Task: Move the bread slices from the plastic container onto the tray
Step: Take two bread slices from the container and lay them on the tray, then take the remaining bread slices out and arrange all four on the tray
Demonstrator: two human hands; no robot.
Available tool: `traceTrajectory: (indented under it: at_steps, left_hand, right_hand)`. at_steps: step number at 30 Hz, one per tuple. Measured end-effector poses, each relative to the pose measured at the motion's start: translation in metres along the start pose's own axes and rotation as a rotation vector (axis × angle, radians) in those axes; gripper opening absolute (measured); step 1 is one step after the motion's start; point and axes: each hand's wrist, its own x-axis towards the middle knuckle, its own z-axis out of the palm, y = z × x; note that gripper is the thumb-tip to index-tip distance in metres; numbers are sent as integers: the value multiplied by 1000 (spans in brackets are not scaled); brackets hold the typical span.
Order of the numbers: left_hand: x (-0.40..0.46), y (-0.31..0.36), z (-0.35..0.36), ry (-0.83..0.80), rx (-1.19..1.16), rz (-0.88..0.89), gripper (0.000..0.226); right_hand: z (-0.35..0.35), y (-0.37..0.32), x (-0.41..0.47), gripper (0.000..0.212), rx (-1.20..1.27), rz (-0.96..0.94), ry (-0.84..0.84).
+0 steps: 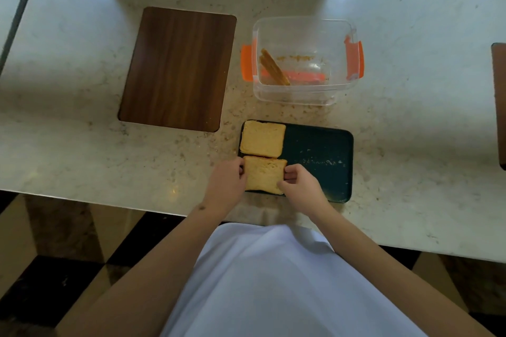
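Observation:
A dark rectangular tray lies near the counter's front edge. One bread slice rests flat in its far left corner. A second bread slice lies just in front of it, in the near left corner. My left hand pinches this slice's left edge and my right hand pinches its right edge. Behind the tray stands the clear plastic container with orange clips. Inside it, bread slices stand on edge, leaning against the left wall.
A dark wooden cutting board lies to the left of the container. Crumbs are scattered on the marble counter and on the tray's bare right half. Another dark board's edge shows at the far right.

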Motion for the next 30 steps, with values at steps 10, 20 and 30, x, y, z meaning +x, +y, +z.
traceTrajectory:
  at_steps: [10,20,30]
  left_hand:
    - [1,7,-10,-147,202,37,8]
    - [12,39,-39,-257,572,141,26]
    - [102,168,-95,138,-194,176,25]
  right_hand:
    - [11,-8,6,50,-41,29,-43]
    - [-34,-54,22,36,-594,-49,-237]
    - [-117,-198,78,21,-529,-237,178]
